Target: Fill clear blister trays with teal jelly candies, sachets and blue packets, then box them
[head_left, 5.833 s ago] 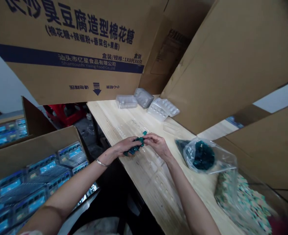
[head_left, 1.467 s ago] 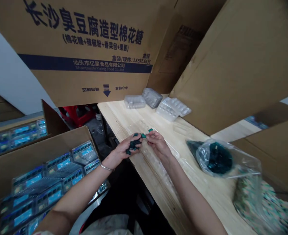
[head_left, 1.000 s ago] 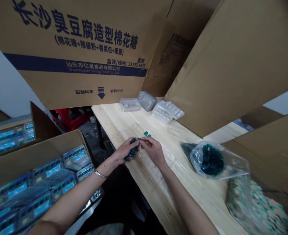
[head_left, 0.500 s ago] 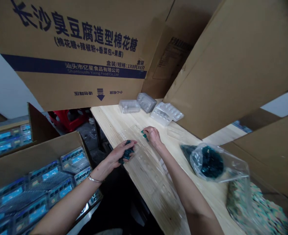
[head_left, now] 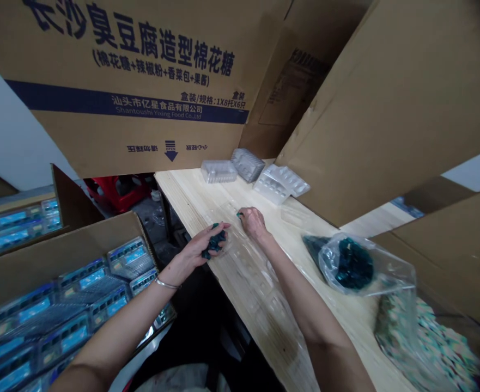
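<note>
My left hand (head_left: 199, 247), palm turned up, is closed around a clump of small shiny dark teal pieces (head_left: 214, 245), perhaps wrapped. It hovers by the table's left edge. Just beyond it, my right hand (head_left: 255, 222) pinches a small green piece (head_left: 239, 215) at its fingertips, low over clear plastic trays (head_left: 260, 286). Those trays lie in a row along the wooden table (head_left: 184, 190), with shallow hollows in them. The right fingers partly hide what they hold. Right of my right arm rests an open clear bag (head_left: 390, 267) with more dark teal pieces (head_left: 354, 264).
Stacked clear trays (head_left: 219, 171) stand at the table's far end, before a large printed carton (head_left: 141, 130). Another cardboard panel (head_left: 370, 109) rises along the right. At lower left, an open carton (head_left: 104, 231) holds packed blue-labelled boxes (head_left: 90, 277). A multicoloured heap (head_left: 436, 337) lies at lower right.
The view has shifted slightly. Less green shows at my right fingertips, where two bits showed before. My left hand keeps its clump and has moved slightly up and right in the picture.
</note>
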Demonstrator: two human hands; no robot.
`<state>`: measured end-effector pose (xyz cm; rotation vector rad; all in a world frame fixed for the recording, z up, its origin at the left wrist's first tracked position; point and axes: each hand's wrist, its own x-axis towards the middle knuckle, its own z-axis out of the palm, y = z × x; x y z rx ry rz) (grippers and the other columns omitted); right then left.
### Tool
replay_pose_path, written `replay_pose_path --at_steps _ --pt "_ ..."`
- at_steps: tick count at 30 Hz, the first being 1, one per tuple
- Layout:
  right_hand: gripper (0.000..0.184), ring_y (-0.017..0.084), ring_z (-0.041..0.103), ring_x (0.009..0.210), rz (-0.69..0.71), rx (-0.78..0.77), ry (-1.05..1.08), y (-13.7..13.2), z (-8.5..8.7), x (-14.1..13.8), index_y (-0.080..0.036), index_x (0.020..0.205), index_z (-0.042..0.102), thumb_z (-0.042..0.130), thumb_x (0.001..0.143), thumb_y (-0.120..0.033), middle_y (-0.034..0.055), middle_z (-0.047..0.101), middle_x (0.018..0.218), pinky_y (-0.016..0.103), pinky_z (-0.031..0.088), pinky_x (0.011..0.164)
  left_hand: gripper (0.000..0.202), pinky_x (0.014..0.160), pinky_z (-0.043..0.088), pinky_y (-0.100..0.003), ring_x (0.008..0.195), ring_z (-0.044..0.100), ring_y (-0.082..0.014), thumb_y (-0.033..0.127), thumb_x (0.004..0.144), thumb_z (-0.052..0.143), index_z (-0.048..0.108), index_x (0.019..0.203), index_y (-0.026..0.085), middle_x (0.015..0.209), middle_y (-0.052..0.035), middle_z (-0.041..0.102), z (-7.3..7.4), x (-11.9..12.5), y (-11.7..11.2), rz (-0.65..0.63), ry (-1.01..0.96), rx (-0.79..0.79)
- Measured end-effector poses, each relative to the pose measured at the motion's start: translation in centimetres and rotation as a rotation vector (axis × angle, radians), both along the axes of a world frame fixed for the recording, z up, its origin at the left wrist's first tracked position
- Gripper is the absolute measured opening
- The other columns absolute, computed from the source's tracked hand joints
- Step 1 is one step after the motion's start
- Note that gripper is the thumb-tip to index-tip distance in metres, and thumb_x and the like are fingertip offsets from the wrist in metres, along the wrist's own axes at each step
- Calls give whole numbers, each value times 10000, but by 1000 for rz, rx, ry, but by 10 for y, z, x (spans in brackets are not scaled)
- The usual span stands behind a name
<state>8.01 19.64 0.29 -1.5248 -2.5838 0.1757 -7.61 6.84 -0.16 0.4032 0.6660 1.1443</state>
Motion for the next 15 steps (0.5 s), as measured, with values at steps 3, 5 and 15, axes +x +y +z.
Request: replay_pose_path --at_steps 3,5,15 --pt "233 190 590 999 64 8 318 -9 9 6 -172 998 686 511 859 -241 98 676 1078 274 428 856 354 315 207 -99 513 459 -40 365 758 689 605 1025 149 778 -11 510 2 -2 2 -13 -1 8" --pt "234 174 622 899 126 -120 502 -18 20 5 -161 946 700 521 857 -282 79 699 987 267 456 803 370 314 189 -101 503 459 -39 370 739 705 603 1022 155 773 -7 512 2 0 4 -38 69 26" --pt "137 117 554 580 158 -455 564 -48 41 -7 -139 670 681 685 679 -276 21 635 638 227 418 547 296 463 361 -149 547 493 -52 346 681 734 644 879 144 703 10 560 -6 20 9 2 454 125"
